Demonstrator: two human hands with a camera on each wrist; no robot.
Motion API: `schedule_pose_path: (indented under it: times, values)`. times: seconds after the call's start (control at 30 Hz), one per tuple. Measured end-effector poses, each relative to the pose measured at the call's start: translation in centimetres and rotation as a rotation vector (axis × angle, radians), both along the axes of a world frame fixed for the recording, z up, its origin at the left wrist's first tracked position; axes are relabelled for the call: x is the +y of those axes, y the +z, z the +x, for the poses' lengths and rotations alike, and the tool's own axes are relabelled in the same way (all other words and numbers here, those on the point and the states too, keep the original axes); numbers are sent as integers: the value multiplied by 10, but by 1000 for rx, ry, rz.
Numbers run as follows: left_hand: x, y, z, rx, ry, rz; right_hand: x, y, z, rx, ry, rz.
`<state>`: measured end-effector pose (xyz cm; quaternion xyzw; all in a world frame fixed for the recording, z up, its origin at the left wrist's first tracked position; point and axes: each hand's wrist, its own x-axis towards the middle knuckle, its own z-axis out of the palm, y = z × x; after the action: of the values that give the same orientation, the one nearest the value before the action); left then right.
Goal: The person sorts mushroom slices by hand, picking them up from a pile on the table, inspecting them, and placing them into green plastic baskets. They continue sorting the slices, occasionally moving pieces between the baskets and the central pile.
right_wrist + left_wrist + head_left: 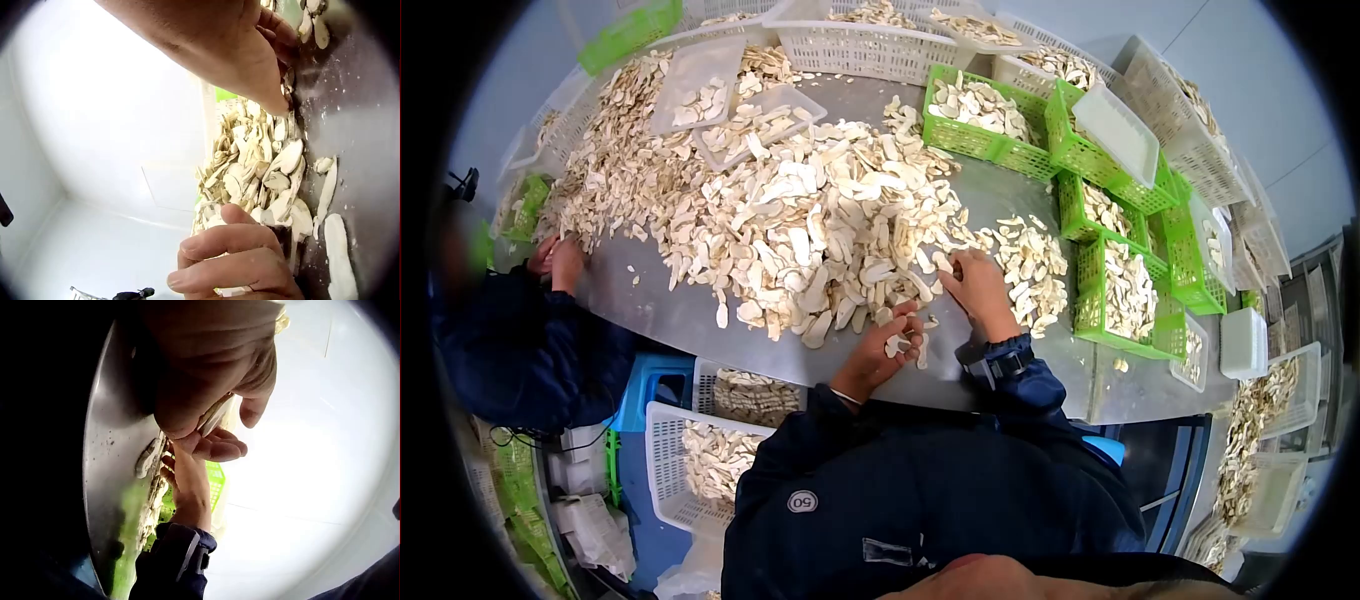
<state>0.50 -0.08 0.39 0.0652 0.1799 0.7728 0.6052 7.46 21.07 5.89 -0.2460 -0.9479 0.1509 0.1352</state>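
A broad heap of pale dried slices [800, 215], which look like sliced mushroom, covers much of the metal table [850, 95]. At the heap's near edge my left hand [880, 352] holds a few slices [215, 415] between curled fingers and thumb. My right hand [983, 292] reaches down, palm toward the table, between the heap and a smaller pile of slices [1032, 275]. Its bent fingers [278, 31] are at slices on the tabletop; I cannot tell whether they pinch one. Loose slices [339, 256] lie on the metal near both hands.
Green baskets [990, 120] with slices line the right side, one under a white lid [1115, 130]. White crates [870, 50] stand along the back. Clear trays [760, 125] sit on the heap. Another person's hands [558, 262] are at the left. A slice-filled crate [662, 470] stands below the table.
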Motion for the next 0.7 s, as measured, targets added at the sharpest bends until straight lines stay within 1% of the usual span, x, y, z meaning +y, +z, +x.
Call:
schedule_pose_path:
  times: [0.1, 0.2, 0.3, 0.4, 0.5, 0.53, 0.63, 0.7]
  values:
    - [0, 2, 2, 6, 14, -19, 5, -9, -3, 11, -12, 17]
    - [1, 6, 3, 27, 16, -5, 17, -18, 1, 113, 4, -64]
    - [2, 8, 2, 2, -4, 65, 22, -12, 9, 37, -45, -539]
    - [3, 5, 1, -48, -33, 124, 17, -6, 12, 135, 23, -1023]
    - [2, 4, 1, -78, -54, 117, 18, 24, 15, -291, 369, -1163]
    - [1, 6, 0, -84, -60, 106, 19, 34, 14, -413, 426, -1162]
    - [0, 3, -1, -106, -69, 90, 51, 37, 4, -36, 482, -888]
    - [0, 3, 0, -124, -62, 93, 66, 48, -13, 544, 14, -1175]
